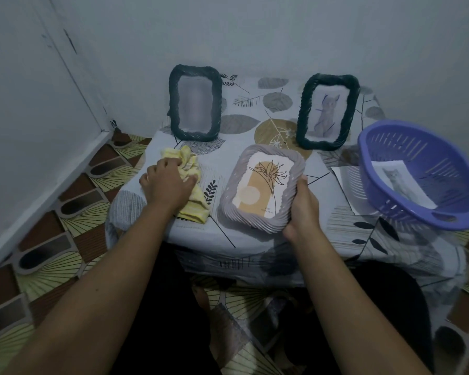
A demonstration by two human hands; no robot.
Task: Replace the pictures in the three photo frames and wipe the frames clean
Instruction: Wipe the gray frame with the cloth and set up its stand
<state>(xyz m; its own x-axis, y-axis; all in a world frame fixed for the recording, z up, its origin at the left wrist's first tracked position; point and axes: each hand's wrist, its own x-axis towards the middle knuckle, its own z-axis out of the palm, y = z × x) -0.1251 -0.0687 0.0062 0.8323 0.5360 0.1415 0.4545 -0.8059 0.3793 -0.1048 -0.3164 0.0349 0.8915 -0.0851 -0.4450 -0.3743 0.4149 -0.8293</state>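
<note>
Yellow cloth (192, 209): crumpled at front left of worktop, near grey frame.
Left grip (168, 185): fingers curled over yellow cloth, grasping it against worktop.
Grey frame (263, 188): front centre of worktop, face up, holding plant print in tan and white.
Right grip (302, 209): clasped round right edge of grey frame, thumb on rim.
Left dark frame (195, 102): upright at back, picture blurred.
Right dark frame (327, 112): upright at back, cat drawing inside.
Purple basket (385, 147): right side of worktop, cat photo (401, 182) inside, sheet of paper (344, 180) partly beneath.
Worktop (268, 112): covered by leaf-patterned sheet.
</note>
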